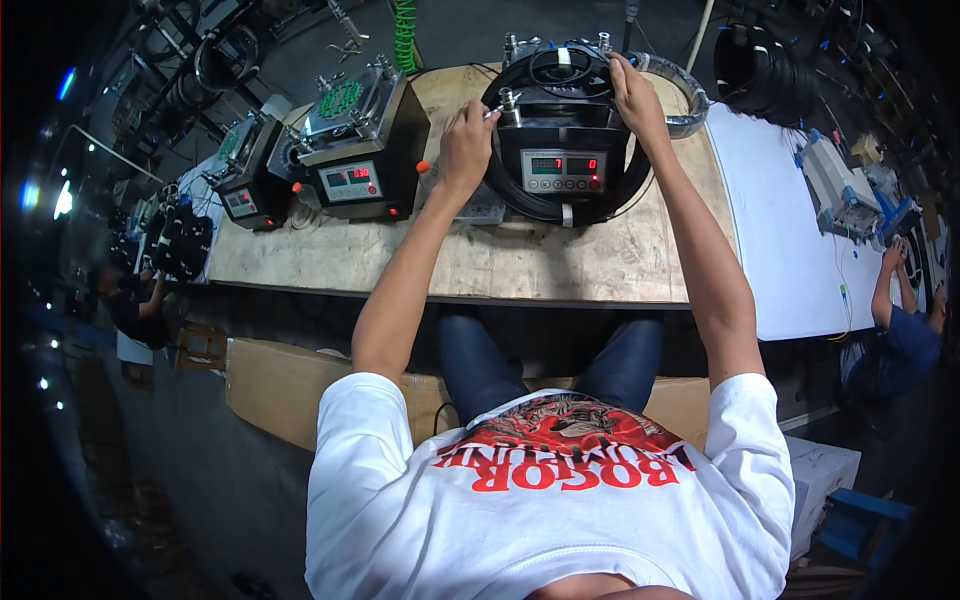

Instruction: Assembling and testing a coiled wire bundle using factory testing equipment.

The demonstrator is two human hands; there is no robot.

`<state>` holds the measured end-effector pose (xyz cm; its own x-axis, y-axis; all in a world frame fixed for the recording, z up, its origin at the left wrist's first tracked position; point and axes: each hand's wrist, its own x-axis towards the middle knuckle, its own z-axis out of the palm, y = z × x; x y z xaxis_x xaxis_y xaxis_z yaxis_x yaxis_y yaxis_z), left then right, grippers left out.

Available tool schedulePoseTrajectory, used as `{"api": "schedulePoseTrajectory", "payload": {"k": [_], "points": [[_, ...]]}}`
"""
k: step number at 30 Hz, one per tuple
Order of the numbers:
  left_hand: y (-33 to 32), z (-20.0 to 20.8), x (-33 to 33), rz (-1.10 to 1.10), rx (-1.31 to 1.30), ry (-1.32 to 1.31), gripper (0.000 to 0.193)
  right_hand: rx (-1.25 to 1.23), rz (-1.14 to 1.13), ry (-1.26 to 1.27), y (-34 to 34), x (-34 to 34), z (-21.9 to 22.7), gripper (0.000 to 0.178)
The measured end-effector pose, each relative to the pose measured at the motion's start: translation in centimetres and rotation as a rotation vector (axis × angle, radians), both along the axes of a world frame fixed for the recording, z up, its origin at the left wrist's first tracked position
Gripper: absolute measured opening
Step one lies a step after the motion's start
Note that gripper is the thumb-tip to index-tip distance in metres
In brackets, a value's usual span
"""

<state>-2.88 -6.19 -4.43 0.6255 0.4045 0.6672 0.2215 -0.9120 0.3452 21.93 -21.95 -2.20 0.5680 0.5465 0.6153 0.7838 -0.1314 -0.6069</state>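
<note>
In a dim workshop, a pale wooden desk leaves a strip of its top between its front edge and a coil of black cable. The coil hangs around a black box with a red display, its lower bend crossing below the panel. The left hand is at the coil's left side, fingers bunched narrowly beside a front metal post; whether they pinch cable, I cannot tell. The right hand reaches further back, fingers near the rear right metal post; their grip is unclear. Between the hands, the box and posts stand in the way. Left of them, an orange knob juts toward the left forearm from a second box. A plastic-wrapped ring sits behind right. Beyond the desk's right edge spreads a white surface; a green coiled hose hangs behind.
</note>
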Motion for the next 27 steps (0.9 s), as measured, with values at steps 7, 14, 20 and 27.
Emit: {"api": "schedulePoseTrajectory", "payload": {"k": [7, 14, 20, 27], "points": [[-0.4, 1.8, 0.5, -0.005, -0.065, 0.014, 0.023, 0.052, -0.016, -0.001, -0.2, 0.2, -0.2, 0.041], [-1.9, 0.1, 1.3, 0.033, -0.016, 0.06, 0.022, 0.071, 0.01, 0.04, -0.3, 0.6, 0.4, 0.04], [-5.4, 0.0, 4.0, 0.111, -0.151, -0.054, 0.024, 0.11, -0.001, 0.126, -0.5, -0.3, 0.7, 0.041], [-4.5, -1.9, 4.0, -0.125, -0.275, -0.234, 0.026, 0.288, -0.162, -0.071, 0.0, 0.4, -1.1, 0.024]]}}
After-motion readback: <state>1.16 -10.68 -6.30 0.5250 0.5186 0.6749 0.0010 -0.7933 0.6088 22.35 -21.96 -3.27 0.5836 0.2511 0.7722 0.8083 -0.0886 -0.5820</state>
